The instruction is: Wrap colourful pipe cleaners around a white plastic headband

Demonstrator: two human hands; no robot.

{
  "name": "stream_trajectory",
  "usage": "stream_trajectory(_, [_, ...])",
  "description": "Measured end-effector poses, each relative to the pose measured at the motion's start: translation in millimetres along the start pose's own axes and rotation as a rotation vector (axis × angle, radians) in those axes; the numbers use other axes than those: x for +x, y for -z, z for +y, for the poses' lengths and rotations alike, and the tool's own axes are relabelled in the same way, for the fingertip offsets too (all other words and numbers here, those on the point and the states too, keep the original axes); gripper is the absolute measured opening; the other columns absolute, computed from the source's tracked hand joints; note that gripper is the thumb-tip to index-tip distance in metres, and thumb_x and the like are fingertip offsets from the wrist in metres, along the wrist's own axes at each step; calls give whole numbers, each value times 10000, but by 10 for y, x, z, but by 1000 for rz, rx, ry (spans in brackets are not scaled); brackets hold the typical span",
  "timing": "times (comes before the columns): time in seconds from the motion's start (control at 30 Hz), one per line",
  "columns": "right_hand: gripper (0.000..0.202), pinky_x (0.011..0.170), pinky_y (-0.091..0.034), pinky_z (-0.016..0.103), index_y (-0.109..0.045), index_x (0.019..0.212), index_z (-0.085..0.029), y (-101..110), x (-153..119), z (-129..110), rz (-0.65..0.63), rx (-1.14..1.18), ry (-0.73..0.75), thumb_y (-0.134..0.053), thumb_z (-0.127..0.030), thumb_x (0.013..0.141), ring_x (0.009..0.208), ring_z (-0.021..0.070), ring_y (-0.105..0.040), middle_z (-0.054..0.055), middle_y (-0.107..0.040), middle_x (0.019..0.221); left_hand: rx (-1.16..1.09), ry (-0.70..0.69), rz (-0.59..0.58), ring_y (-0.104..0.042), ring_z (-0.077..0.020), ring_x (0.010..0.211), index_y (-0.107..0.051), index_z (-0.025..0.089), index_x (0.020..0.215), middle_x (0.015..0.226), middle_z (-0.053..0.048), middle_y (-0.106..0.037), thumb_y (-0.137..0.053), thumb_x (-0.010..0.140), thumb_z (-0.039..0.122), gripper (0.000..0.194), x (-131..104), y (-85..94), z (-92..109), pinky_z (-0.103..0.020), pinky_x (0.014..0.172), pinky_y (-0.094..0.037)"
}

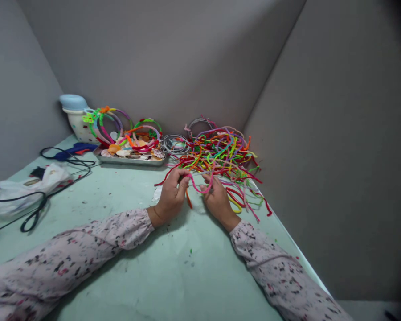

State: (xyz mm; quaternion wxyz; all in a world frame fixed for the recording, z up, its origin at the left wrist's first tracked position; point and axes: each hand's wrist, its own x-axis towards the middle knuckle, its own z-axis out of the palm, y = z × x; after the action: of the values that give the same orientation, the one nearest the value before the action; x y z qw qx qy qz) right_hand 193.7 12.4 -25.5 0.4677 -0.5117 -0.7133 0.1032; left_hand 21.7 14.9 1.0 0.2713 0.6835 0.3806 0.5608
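A pink pipe cleaner (200,191) sags in a curve between my two hands. My left hand (169,196) is closed, pinching one end of it between thumb and fingers. From there a thin grey strip, perhaps a wire or headband, runs across to my right hand (219,203). The fingers of the right hand are closed around that strip, with the pink length rising beside them; exactly what they grip is partly hidden. Just beyond both hands lies a tangled heap of coloured pipe cleaners (223,149).
A metal tray (133,161) at the back holds shells and wrapped headbands (115,129). Grey hoops (175,144) lie beside it. Behind stands a white container with a blue lid (74,102). Leftward are a black cable (70,183) and a plastic bag (26,189). Walls enclose the green table (173,276).
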Motion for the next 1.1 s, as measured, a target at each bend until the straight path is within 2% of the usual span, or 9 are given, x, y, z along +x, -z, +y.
stream_trajectory(0.1, [340, 881, -496, 416, -577, 1180, -171, -5, 31, 90, 68, 57, -113, -548, -262, 854, 1001, 240, -599, 125, -635, 1110, 7, -27, -43, -550, -140, 775, -542, 200, 1015, 923, -39, -572, -460, 934, 301, 153, -36, 13, 22, -281, 714, -476])
stream_trajectory(0.17, [417, 850, -516, 388, -523, 1269, -177, -1, 57, 145, 126, 159, -165, -536, -271, 863, 999, 220, -611, 137, -611, 1205, 13, -24, -52, -551, -138, 757, -541, 200, 1017, 914, -38, -577, -458, 935, 304, 157, -42, 21, 23, -278, 693, -471])
stream_trajectory(0.37, [517, 916, -498, 412, -428, 1369, -182, 43, 95, 203, 227, 285, -224, -531, -308, 879, 1079, 223, -601, 167, -545, 1316, 20, -5, -53, -544, -136, 734, -535, 199, 1004, 891, -35, -572, -449, 937, 316, 160, -28, 34, 11, -273, 662, -460])
stream_trajectory(0.47, [455, 896, -500, 410, -458, 1322, -178, 62, 92, 177, 316, 249, -225, -508, -322, 893, 1014, 212, -609, 155, -570, 1251, 12, 7, -45, -537, -131, 720, -535, 203, 999, 866, -22, -563, -451, 936, 317, 156, -20, 30, 0, -269, 658, -455])
stream_trajectory(0.57, [285, 864, -500, 378, -537, 1159, -188, 90, 71, 94, 397, 216, -136, -473, -323, 916, 958, 197, -594, 103, -612, 1081, 3, 28, -23, -540, -129, 719, -538, 205, 1005, 875, -22, -578, -452, 936, 316, 157, -4, 19, -20, -266, 659, -453])
stream_trajectory(0.7, [158, 835, -492, 360, -585, 1004, -209, 135, 24, -81, 273, 127, 39, -475, -288, 924, 911, 196, -584, 66, -609, 956, 21, 52, 3, -548, -132, 726, -542, 198, 996, 901, -31, -595, -462, 930, 312, 154, 25, 5, -39, -269, 662, -455])
stream_trajectory(0.8, [157, 898, -475, 389, -613, 1011, -220, 141, 4, -173, 151, 76, 185, -495, -257, 915, 1000, 211, -575, 77, -615, 1007, 46, 55, -1, -550, -135, 725, -548, 192, 984, 898, -33, -600, -475, 920, 293, 140, 41, 4, -30, -272, 660, -453])
stream_trajectory(0.9, [167, 919, -469, 399, -639, 1003, -220, 124, 0, -193, 85, 37, 235, -505, -262, 913, 1039, 215, -567, 89, -608, 1036, 81, 48, 8, -551, -138, 723, -554, 190, 967, 865, -29, -605, -481, 914, 274, 123, 52, 7, -12, -274, 663, -447])
stream_trajectory(1.1, [249, 739, -462, 348, -630, 797, -214, 126, -30, -183, -33, -21, 284, -437, -273, 943, 783, 187, -567, 46, -619, 756, 99, 37, 18, -563, -146, 750, -556, 188, 949, 862, -30, -615, -482, 906, 255, 108, 60, 6, -12, -273, 666, -441])
